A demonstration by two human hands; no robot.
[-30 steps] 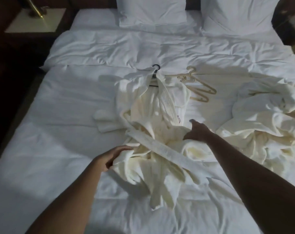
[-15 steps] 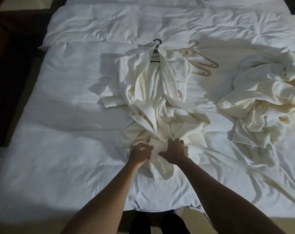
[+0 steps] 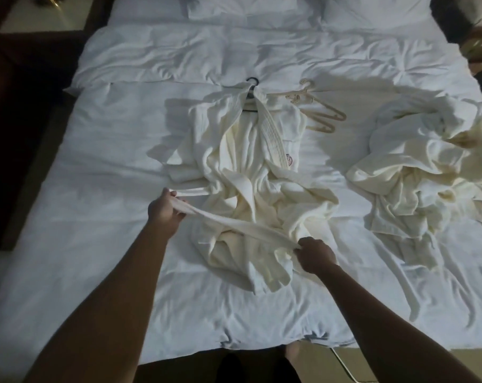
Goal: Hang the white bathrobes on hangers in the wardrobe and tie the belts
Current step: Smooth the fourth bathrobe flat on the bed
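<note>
Bathrobe (image 3: 250, 172) on black hanger (image 3: 252, 82), mid-bed (image 3: 96, 244). Belt (image 3: 242, 226): I see it stretched between my left hand (image 3: 165, 210) and right hand (image 3: 315, 254), both gripping it. Second bathrobe (image 3: 427, 172) heaped at right edge; pale hangers (image 3: 321, 113) between them.

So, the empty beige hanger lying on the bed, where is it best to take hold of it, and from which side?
Probably at the neck just below the hook of the beige hanger, coming from above. It lies flat on the bed, apart from the hung bathrobe, hook toward the pillows, so that top end is free. Both hands are busy with the belt now.
</note>
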